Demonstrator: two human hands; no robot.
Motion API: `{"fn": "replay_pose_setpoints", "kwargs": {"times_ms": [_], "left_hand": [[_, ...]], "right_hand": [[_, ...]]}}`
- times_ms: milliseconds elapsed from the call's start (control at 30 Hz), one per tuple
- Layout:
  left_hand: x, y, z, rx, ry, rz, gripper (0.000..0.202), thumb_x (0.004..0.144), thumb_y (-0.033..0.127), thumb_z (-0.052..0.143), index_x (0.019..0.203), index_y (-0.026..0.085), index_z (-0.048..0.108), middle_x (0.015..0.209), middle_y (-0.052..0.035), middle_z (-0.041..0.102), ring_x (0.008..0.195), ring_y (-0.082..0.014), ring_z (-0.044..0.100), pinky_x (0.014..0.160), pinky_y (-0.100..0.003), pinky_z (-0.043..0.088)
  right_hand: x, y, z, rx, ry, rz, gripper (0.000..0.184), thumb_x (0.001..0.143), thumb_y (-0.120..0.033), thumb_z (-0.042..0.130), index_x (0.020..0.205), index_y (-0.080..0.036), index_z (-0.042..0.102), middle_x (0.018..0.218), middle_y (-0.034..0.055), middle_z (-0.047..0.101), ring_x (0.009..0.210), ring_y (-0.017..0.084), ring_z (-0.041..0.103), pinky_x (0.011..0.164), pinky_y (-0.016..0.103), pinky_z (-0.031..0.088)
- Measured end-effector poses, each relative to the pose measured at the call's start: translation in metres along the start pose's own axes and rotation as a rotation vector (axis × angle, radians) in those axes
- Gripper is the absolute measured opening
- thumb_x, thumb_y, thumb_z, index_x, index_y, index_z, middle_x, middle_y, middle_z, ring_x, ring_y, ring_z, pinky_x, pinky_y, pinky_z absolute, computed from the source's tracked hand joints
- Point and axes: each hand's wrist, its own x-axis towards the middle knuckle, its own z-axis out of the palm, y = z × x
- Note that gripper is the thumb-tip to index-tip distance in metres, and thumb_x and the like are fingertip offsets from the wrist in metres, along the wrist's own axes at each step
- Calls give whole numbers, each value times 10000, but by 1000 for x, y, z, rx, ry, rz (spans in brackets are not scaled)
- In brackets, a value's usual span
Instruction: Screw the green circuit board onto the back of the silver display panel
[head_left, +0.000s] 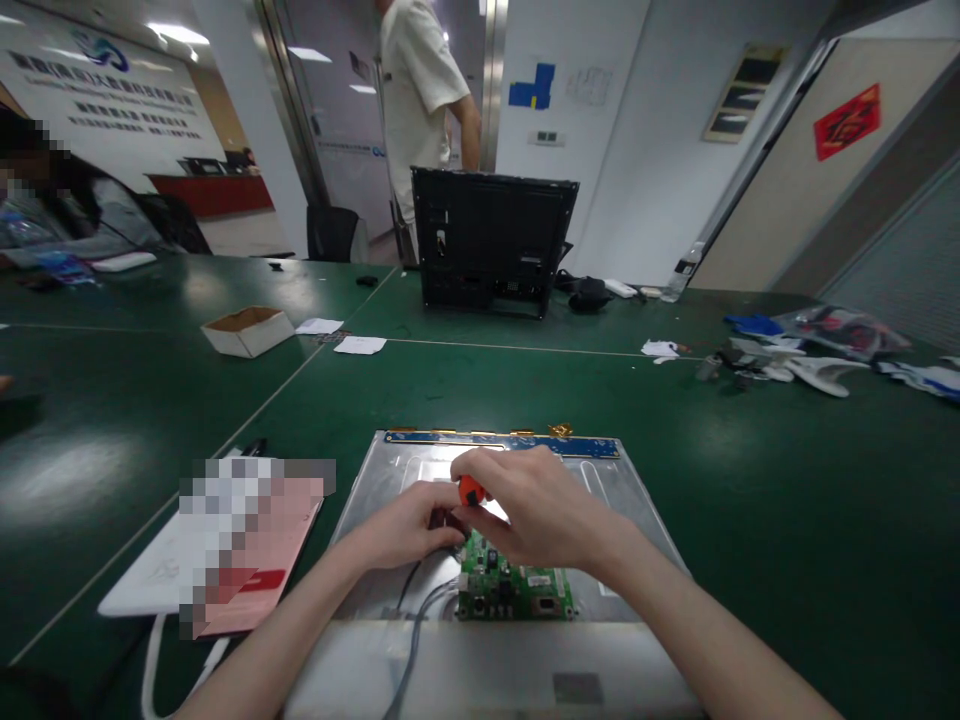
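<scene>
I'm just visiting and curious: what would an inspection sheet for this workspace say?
Surface: green table with pale seams.
Job's things: metal panel lying flat, with a green board on it; orange handle, its working end hidden.
Clutter: open box and paper at left; bottle and plastic bag at right; pink booklet beside the panel.
Hands: right hand grips the handle; left hand has its fingers by the board's left edge, grip unclear.
Cables: grey cables run from the board's left side; white cable at lower left.
Surroundings: black screen housing standing upright; person standing behind it.
</scene>
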Motion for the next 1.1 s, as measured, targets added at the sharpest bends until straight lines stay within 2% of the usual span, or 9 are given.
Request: {"fn": "replay_pose_setpoints", "kwargs": {"times_ms": [167,333,533,800,933,1100], "left_hand": [[1,-3,3,-1,-9,36,73,816,201,607,827,167,670,826,-13,679,771,-169,598,713,-272,464],[-1,-4,6,52,49,26,73,812,200,606,843,169,664,833,-20,677,787,-176,599,728,-288,461],[-4,-2,7,80,59,19,72,801,192,603,845,176,658,828,-17,667,785,-178,595,723,-289,468],[-3,-10,9,54,-6,41,111,818,185,572,882,164,660,823,-12,679,741,-157,605,700,-275,477],[-3,-8,8,112,38,64,104,806,188,598,873,175,676,856,-18,686,788,-170,608,729,-287,474],[-4,-7,10,102,55,61,75,789,168,619,851,172,660,795,-2,674,712,-150,595,671,-261,462]], "right_hand": [[0,2,1,-12,33,20,168,890,-242,488,1049,-188,486,881,29,659,694,138,550,554,273,261],[1,3,2,-32,40,8,247,889,-230,522,1128,-204,466,954,27,667,738,141,570,574,269,277],[2,0,-4,-57,-2,13,186,906,-299,527,1054,-187,505,914,29,653,693,129,539,553,267,270],[-2,-3,-11,-69,-32,25,237,882,-230,478,1112,-175,485,958,51,644,664,126,522,530,263,263],[-2,-5,-11,-98,-26,22,223,912,-269,470,1119,-183,474,936,41,647,637,117,515,521,255,250],[-4,-7,-11,-157,-7,-4,205,920,-312,479,1082,-185,484,913,31,649,652,124,523,516,255,236]]}}
